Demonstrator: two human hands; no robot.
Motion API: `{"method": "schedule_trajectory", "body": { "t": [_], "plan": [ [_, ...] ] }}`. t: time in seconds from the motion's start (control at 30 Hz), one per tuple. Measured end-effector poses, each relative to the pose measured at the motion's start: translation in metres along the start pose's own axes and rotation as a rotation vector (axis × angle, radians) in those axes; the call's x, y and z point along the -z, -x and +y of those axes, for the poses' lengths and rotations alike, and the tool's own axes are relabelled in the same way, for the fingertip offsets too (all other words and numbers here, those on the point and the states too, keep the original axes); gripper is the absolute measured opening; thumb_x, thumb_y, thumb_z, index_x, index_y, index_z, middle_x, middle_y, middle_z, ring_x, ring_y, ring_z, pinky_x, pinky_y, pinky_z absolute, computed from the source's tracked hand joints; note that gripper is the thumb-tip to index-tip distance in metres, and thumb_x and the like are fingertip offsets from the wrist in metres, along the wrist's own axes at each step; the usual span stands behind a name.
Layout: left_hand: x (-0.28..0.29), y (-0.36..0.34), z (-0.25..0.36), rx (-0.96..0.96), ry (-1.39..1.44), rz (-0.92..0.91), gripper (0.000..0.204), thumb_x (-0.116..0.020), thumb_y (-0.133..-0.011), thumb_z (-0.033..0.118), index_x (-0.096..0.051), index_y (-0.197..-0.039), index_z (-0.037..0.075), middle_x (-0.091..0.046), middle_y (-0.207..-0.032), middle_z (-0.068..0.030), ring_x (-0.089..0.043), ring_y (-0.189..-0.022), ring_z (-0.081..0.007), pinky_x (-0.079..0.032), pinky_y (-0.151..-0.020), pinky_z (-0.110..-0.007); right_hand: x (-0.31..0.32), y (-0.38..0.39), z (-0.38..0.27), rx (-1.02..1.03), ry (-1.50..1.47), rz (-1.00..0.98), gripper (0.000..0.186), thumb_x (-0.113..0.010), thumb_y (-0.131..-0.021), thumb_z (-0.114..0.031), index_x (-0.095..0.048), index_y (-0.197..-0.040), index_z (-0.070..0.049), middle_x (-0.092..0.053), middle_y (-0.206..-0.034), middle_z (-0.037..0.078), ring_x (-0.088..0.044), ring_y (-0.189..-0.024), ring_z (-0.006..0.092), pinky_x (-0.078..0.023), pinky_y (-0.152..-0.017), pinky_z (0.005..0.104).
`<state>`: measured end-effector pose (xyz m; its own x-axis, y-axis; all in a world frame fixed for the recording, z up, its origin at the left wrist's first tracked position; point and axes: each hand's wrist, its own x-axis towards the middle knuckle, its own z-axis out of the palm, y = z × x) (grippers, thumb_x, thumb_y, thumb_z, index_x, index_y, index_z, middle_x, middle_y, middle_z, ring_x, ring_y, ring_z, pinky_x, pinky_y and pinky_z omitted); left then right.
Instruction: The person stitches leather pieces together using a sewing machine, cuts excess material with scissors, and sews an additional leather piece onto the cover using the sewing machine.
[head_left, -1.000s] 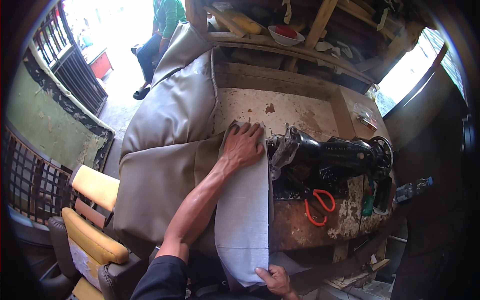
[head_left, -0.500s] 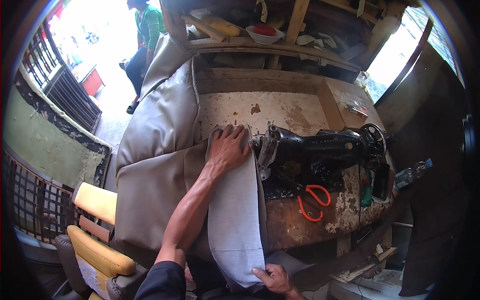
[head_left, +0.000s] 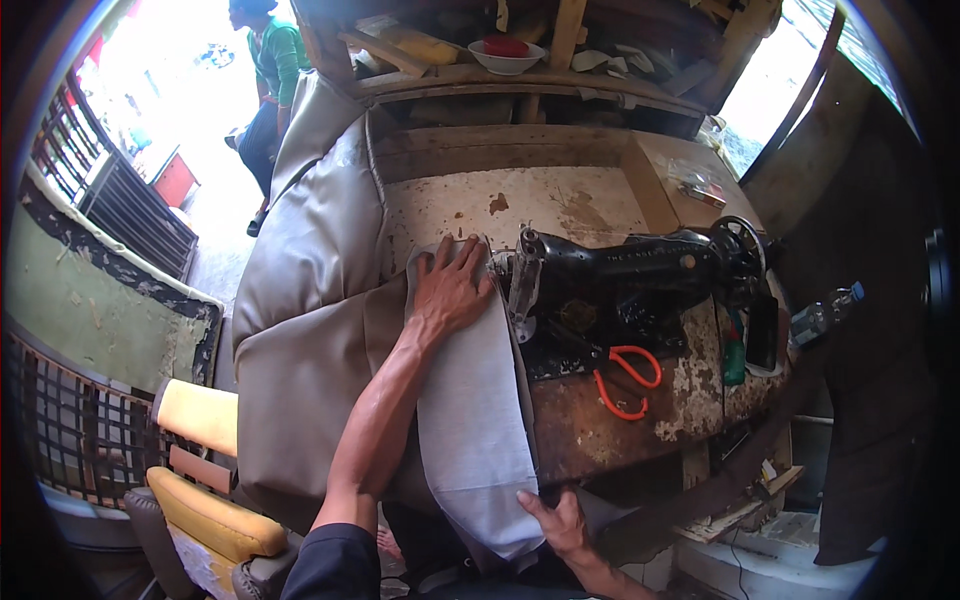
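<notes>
Head view: your left hand (head_left: 452, 288) lies flat, fingers spread, on the grey fabric panel (head_left: 475, 420), fingertips just beside the sewing machine (head_left: 620, 275). Your right hand (head_left: 555, 520) pinches its hanging lower edge. It looks limp and light; grip the edges.

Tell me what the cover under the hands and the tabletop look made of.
Cover: likely grey vinyl or faux leather, with a faint sheen and piped seams; its paler underside looks like cloth backing. Tabletop: wood, going by the plank edging, under worn, flaking pale paint.
</notes>
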<state>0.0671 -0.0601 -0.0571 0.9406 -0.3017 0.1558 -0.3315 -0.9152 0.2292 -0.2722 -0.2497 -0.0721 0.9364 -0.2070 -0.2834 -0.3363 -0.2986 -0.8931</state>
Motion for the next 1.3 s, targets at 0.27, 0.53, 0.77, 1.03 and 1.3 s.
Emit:
{"method": "schedule_trajectory", "body": {
  "t": [0.27,0.53,0.77,1.03,1.3],
  "plan": [
    [0.009,0.055,0.013,-0.129,-0.013,-0.100,0.064,-0.042,-0.103,0.046,-0.039,-0.158,0.013,-0.035,-0.167,-0.0059,-0.024,-0.156,-0.0339,-0.023,-0.122,-0.057,0.007,0.026,-0.002,-0.056,0.083,-0.708,0.057,-0.079,-0.091,-0.047,-0.067,-0.061,0.000,-0.057,-0.052,0.002,-0.050,-0.052,0.0064,-0.041,-0.048,0.0322],
    [0.026,0.135,0.037,-0.164,-0.024,-0.108,0.067,-0.045,-0.103,0.043,-0.033,-0.162,0.016,-0.033,-0.168,-0.0066,-0.022,-0.157,-0.0345,-0.021,-0.123,-0.055,0.008,0.042,-0.001,-0.063,0.137,-1.344,0.078,-0.068,-0.093,-0.063,-0.062,-0.057,0.006,-0.049,-0.048,0.008,-0.047,-0.046,0.0155,-0.038,-0.048,0.0390],
    [0.019,0.144,0.063,-0.119,0.038,-0.133,0.071,-0.048,-0.101,0.046,-0.034,-0.162,0.012,-0.030,-0.170,-0.0068,-0.019,-0.158,-0.0353,-0.020,-0.124,-0.061,0.062,0.048,0.036,-0.006,0.061,-1.351,0.060,-0.067,-0.101,-0.047,-0.065,-0.063,0.000,-0.037,-0.049,0.009,-0.038,-0.044,0.0193,-0.032,-0.046,0.0413],
    [0.016,0.139,0.075,-0.103,0.086,-0.153,0.072,-0.049,-0.101,0.048,-0.033,-0.162,0.014,-0.029,-0.170,-0.0068,-0.019,-0.158,-0.0359,-0.018,-0.125,-0.059,0.054,0.000,-0.010,0.276,0.599,-1.555,0.077,-0.055,-0.096,-0.070,-0.072,-0.079,0.003,-0.068,-0.075,0.026,-0.067,-0.073,0.0429,-0.053,-0.068,0.0497],
    [0.015,0.136,0.070,-0.126,0.071,-0.109,0.074,-0.049,-0.100,0.051,-0.035,-0.161,0.013,-0.028,-0.170,-0.0084,-0.020,-0.158,-0.0359,-0.019,-0.125,-0.059,0.010,-0.182,-0.122,0.630,0.235,0.129,0.025,-0.071,-0.095,-0.028,-0.076,-0.101,-0.005,-0.074,-0.092,0.017,-0.074,-0.082,0.0305,-0.056,-0.072,0.0395]
  ]
}}
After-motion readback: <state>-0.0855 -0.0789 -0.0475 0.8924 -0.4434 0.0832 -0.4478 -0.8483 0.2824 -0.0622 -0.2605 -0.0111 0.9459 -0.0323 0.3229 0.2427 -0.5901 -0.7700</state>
